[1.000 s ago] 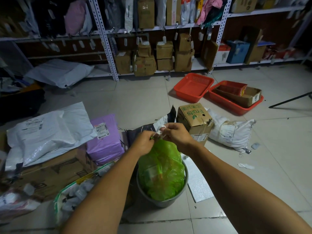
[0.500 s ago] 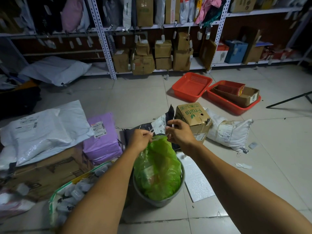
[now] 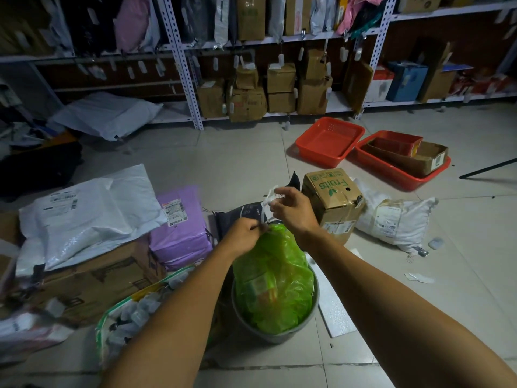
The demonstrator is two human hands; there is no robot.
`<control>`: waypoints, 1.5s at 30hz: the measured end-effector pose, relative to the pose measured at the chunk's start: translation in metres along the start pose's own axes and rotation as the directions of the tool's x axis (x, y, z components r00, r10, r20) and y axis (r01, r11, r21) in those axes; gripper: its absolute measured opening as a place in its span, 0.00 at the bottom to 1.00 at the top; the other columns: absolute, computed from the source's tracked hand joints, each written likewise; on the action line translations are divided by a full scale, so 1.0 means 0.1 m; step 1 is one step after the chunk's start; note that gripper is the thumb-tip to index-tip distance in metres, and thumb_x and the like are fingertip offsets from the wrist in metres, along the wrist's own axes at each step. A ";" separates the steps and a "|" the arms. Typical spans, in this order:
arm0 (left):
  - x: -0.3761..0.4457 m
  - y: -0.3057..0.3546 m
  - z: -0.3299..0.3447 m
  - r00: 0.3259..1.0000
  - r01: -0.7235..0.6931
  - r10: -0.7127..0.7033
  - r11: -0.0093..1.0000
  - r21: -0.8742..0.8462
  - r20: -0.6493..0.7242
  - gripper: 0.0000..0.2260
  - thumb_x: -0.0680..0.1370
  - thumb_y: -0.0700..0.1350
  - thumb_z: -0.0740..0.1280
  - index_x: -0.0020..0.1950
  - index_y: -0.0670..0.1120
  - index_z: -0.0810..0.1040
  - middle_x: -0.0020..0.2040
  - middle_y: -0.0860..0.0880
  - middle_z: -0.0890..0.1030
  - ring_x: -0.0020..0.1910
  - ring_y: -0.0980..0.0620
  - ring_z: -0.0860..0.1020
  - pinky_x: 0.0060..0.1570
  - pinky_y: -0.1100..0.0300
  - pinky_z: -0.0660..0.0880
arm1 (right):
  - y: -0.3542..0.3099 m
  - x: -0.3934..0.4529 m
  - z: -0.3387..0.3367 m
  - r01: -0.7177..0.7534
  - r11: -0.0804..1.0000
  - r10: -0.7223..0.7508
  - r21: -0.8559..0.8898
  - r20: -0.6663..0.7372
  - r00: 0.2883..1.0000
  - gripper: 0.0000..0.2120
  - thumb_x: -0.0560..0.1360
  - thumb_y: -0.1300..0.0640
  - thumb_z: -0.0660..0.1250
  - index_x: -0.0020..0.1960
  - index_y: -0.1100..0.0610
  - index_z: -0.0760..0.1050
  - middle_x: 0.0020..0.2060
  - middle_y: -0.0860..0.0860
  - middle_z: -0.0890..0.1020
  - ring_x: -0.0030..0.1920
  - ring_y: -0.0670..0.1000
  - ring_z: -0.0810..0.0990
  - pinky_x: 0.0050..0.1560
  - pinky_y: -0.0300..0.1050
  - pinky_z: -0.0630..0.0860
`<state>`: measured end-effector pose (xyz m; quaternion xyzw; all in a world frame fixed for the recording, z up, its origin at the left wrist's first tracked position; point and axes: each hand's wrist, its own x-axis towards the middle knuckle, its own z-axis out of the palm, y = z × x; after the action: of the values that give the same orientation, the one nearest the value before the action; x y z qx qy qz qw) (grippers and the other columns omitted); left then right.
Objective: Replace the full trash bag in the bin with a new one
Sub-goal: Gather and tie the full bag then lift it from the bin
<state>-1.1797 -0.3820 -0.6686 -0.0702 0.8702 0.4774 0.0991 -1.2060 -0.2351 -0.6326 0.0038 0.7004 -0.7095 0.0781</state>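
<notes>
A full green trash bag [image 3: 272,278] stands in a round grey bin [image 3: 313,312] on the tiled floor just in front of me. Its top is gathered into a neck. My left hand [image 3: 244,236] pinches that neck together with a white drawstring [image 3: 268,200]. My right hand [image 3: 292,210] is a little higher and to the right, closed on the raised loop of the same string. The bag bulges above the bin's rim. No new bag is in view.
A "Fruits" carton [image 3: 334,200], a dark mailer [image 3: 237,217] and a white sack [image 3: 397,219] lie behind the bin. Purple [image 3: 179,225] and white [image 3: 86,217] parcels and a flat cardboard box [image 3: 92,284] crowd the left. Two red baskets [image 3: 330,141] sit before metal shelving [image 3: 181,65].
My right hand has lifted up and to the right, drawing the white string away from the bag's neck. My left hand stays pinched at the neck.
</notes>
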 end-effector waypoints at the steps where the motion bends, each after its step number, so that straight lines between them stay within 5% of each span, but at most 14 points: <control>1: -0.01 0.00 0.00 1.000 0.013 -0.013 0.999 -0.031 -0.004 0.14 0.81 0.51 0.64 0.39 0.47 0.82 0.31 0.49 0.74 0.32 0.53 0.69 0.35 0.58 0.65 | 0.06 0.01 0.00 0.004 0.997 -0.001 -0.077 0.031 1.000 0.21 0.75 0.67 0.68 0.66 0.57 0.71 0.50 0.55 0.81 0.48 0.50 0.81 0.48 0.45 0.80; 4: -0.02 -0.03 0.00 0.999 0.034 -0.034 0.996 -0.087 0.000 0.16 0.82 0.51 0.61 0.41 0.45 0.81 0.35 0.47 0.75 0.36 0.51 0.72 0.42 0.56 0.68 | 0.24 0.00 -0.02 0.028 0.949 0.011 -0.315 0.123 0.992 0.30 0.72 0.63 0.73 0.71 0.53 0.68 0.58 0.53 0.79 0.57 0.52 0.79 0.57 0.53 0.80; 8: 0.00 0.00 0.00 0.997 0.073 -0.074 0.976 -0.203 0.004 0.12 0.82 0.47 0.61 0.46 0.44 0.82 0.37 0.50 0.76 0.37 0.54 0.73 0.43 0.58 0.71 | 0.33 0.00 -0.02 0.149 0.815 -0.088 -0.560 0.134 0.987 0.09 0.74 0.58 0.73 0.53 0.57 0.82 0.47 0.53 0.86 0.48 0.50 0.83 0.54 0.51 0.80; 11: 0.02 -0.02 -0.01 0.994 0.093 -0.104 0.963 -0.251 -0.032 0.11 0.82 0.43 0.61 0.50 0.42 0.83 0.36 0.50 0.78 0.35 0.54 0.72 0.40 0.59 0.72 | 0.35 -0.01 -0.03 0.141 0.769 -0.124 -0.623 0.071 0.990 0.05 0.73 0.57 0.71 0.47 0.54 0.84 0.43 0.51 0.86 0.44 0.48 0.83 0.47 0.43 0.79; 15: 0.02 -0.03 0.02 0.990 0.081 -0.100 0.980 -0.179 -0.097 0.11 0.81 0.46 0.63 0.43 0.44 0.81 0.33 0.49 0.75 0.35 0.53 0.72 0.41 0.59 0.70 | 0.42 0.01 0.00 0.122 0.815 -0.066 -0.567 0.117 0.991 0.06 0.69 0.51 0.74 0.43 0.52 0.84 0.38 0.46 0.85 0.42 0.46 0.82 0.42 0.41 0.77; 18: 0.03 -0.05 0.03 0.988 0.091 -0.115 0.974 -0.209 -0.104 0.06 0.81 0.43 0.64 0.54 0.44 0.79 0.38 0.48 0.78 0.36 0.53 0.74 0.40 0.59 0.72 | 0.48 0.02 0.03 0.104 0.876 -0.042 -0.472 0.138 0.989 0.08 0.66 0.49 0.77 0.40 0.52 0.82 0.37 0.48 0.85 0.41 0.46 0.83 0.43 0.44 0.79; 23: 0.00 -0.05 -0.03 0.989 0.098 -0.126 0.950 -0.296 -0.077 0.11 0.81 0.41 0.63 0.63 0.45 0.71 0.39 0.47 0.78 0.33 0.53 0.72 0.35 0.60 0.72 | 0.49 0.00 0.05 0.029 0.971 0.015 -0.235 0.181 0.983 0.07 0.69 0.60 0.77 0.42 0.63 0.81 0.38 0.59 0.85 0.37 0.50 0.82 0.40 0.43 0.80; 27: -0.04 -0.07 -0.04 0.994 0.091 -0.101 0.968 -0.233 -0.030 0.17 0.79 0.43 0.67 0.67 0.51 0.69 0.50 0.47 0.82 0.44 0.52 0.78 0.46 0.56 0.76 | 0.50 0.00 0.04 -0.025 0.981 0.046 -0.193 0.104 0.994 0.05 0.70 0.63 0.76 0.43 0.64 0.81 0.37 0.56 0.85 0.37 0.49 0.82 0.39 0.40 0.79; 29: -0.07 -0.09 -0.04 0.998 0.052 -0.057 0.981 -0.186 -0.021 0.16 0.78 0.40 0.69 0.63 0.49 0.72 0.51 0.48 0.83 0.49 0.50 0.80 0.52 0.54 0.76 | 0.53 0.01 0.04 -0.030 0.978 0.043 -0.206 0.060 0.997 0.04 0.71 0.64 0.75 0.42 0.62 0.81 0.37 0.55 0.84 0.38 0.49 0.82 0.41 0.43 0.80; 33: -0.12 -0.07 -0.03 0.992 -0.048 0.050 0.999 0.015 -0.120 0.07 0.76 0.39 0.71 0.49 0.50 0.77 0.45 0.51 0.84 0.45 0.53 0.81 0.43 0.62 0.75 | 0.55 0.04 0.09 -0.027 0.967 0.033 -0.255 0.021 0.999 0.02 0.72 0.63 0.74 0.42 0.60 0.82 0.38 0.55 0.85 0.40 0.50 0.82 0.46 0.46 0.80; 40: -0.19 -0.04 -0.05 0.969 -0.120 0.155 0.976 0.182 -0.192 0.06 0.75 0.39 0.72 0.50 0.48 0.82 0.46 0.51 0.84 0.46 0.56 0.82 0.44 0.63 0.78 | 0.51 -0.04 0.10 0.092 0.874 -0.042 -0.478 0.113 0.993 0.06 0.76 0.59 0.69 0.48 0.57 0.85 0.39 0.51 0.85 0.39 0.43 0.80 0.37 0.30 0.72; 45: -0.19 -0.08 -0.08 0.974 -0.123 0.146 0.983 0.138 -0.172 0.06 0.74 0.40 0.74 0.49 0.48 0.82 0.44 0.51 0.85 0.44 0.57 0.83 0.45 0.60 0.81 | 0.54 -0.07 0.10 0.027 0.955 0.012 -0.295 0.129 0.992 0.06 0.74 0.60 0.72 0.49 0.62 0.85 0.40 0.54 0.85 0.38 0.46 0.81 0.39 0.38 0.77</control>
<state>-1.1605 -0.3928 -0.6661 -0.0477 0.9068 0.4187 -0.0091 -1.1921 -0.2442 -0.6850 -0.0565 0.7922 -0.5957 0.1203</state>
